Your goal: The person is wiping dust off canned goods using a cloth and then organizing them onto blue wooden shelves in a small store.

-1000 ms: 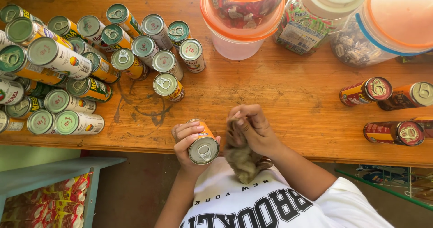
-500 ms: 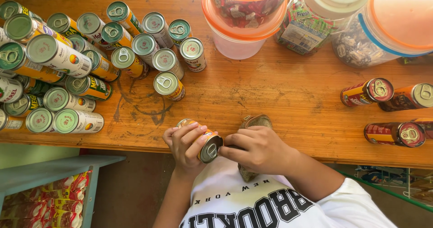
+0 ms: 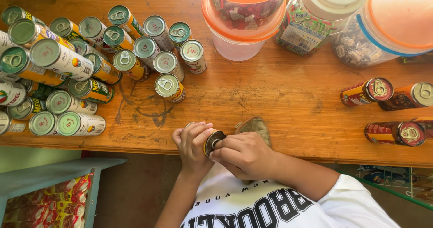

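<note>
While the left hand [image 3: 195, 143] wraps a can [image 3: 212, 141] at the table [image 3: 270, 101] edge, tilted toward the body, the right hand [image 3: 243, 155] presses a cloth [image 3: 255, 126] on its top, apparently to wipe it.

Both hands meet at the near edge of the table. Left hand [image 3: 194, 144] fingers curled in a closed grip, wrist bent upward. Right hand [image 3: 243, 156] fist-like, fingertips pressed against the left's.
</note>
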